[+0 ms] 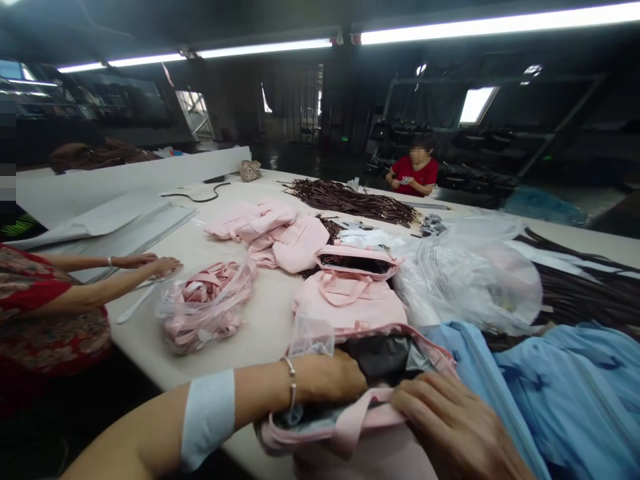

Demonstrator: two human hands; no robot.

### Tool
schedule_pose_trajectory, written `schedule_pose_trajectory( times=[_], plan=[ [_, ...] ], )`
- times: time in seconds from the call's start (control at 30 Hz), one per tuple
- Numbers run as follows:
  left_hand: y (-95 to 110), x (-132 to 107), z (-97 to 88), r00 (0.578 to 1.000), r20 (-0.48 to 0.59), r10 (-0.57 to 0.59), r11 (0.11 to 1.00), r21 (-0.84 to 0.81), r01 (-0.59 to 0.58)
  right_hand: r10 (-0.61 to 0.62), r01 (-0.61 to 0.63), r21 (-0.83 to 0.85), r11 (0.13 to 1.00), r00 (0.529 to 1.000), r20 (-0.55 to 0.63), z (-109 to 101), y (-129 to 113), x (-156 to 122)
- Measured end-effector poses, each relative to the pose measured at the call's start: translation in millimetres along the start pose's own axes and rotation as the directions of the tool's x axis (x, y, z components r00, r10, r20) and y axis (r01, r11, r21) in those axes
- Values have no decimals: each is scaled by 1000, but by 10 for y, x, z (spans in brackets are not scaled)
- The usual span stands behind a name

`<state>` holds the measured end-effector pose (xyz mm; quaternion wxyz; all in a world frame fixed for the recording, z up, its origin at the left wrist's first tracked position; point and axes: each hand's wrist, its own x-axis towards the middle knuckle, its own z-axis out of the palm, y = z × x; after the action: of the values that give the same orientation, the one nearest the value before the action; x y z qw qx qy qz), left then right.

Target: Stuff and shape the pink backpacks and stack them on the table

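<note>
A pink bag (345,427) lies open at the table's near edge, with dark stuffing paper (385,357) showing inside. My left hand (330,377), with a bracelet on the wrist, reaches into the bag's mouth; its fingers are hidden inside. My right hand (450,420) presses on the bag's pink rim, fingers curled over the edge and gripping it. A second pink bag (350,300) stands just behind, and a third (357,260) with its top open behind that.
A clear sack of pink straps (205,307) lies left of centre. More pink bags (280,233), crumpled clear plastic (465,273), brown straps (350,200) and blue fabric (565,393) cover the table. A person in red (45,313) works at the left; another person (415,173) sits far back.
</note>
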<state>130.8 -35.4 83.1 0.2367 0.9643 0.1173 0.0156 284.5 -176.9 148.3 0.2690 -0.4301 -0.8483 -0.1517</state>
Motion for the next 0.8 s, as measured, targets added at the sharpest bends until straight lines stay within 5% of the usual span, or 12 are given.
schedule_pose_trajectory(
  times=[0.13,0.23,0.27,0.33,0.37,0.4,0.47,0.5,0.57,0.63,0.7,0.8],
  plan=[
    [-150,37,-860,985,145,94,921,-388,-30,175,-179,6,984,968,180,36,353,-14],
    [-368,-231,-1588,975,-175,-134,724,-690,-24,320,-331,21,943,924,210,-58,833,146],
    [-480,-380,-1736,903,-337,-265,682,-728,-71,404,-411,-9,912,893,198,-129,1030,238],
    [-766,-733,-1817,647,-573,-503,654,-742,-148,585,-573,-122,811,802,120,-341,1438,482],
    [-929,-918,-1745,505,-630,-590,652,-741,-163,653,-635,-192,748,756,47,-477,1633,631],
    [-1098,-1095,-1605,407,-616,-675,622,-771,-135,689,-679,-259,687,722,-63,-624,1813,791],
    [-1414,-1395,-1166,265,-519,-813,525,-849,-51,638,-709,-369,601,704,-313,-900,2128,1125],
    [-1546,-1504,-894,231,-464,-855,481,-876,22,566,-697,-412,587,717,-406,-998,2265,1286],
    [-1728,-1626,-322,238,-345,-908,388,-907,163,404,-649,-482,589,753,-520,-1036,2514,1559],
    [-1799,-1624,207,242,-238,-941,299,-919,257,347,-580,-529,620,807,-478,-792,2727,1718],
    [-1786,-1529,629,252,-155,-955,225,-934,279,431,-520,-547,656,853,-294,-264,2876,1720],
    [-1720,-1330,1026,227,-112,-967,163,-962,221,514,-430,-535,727,858,11,814,2918,1435]
  ],
)
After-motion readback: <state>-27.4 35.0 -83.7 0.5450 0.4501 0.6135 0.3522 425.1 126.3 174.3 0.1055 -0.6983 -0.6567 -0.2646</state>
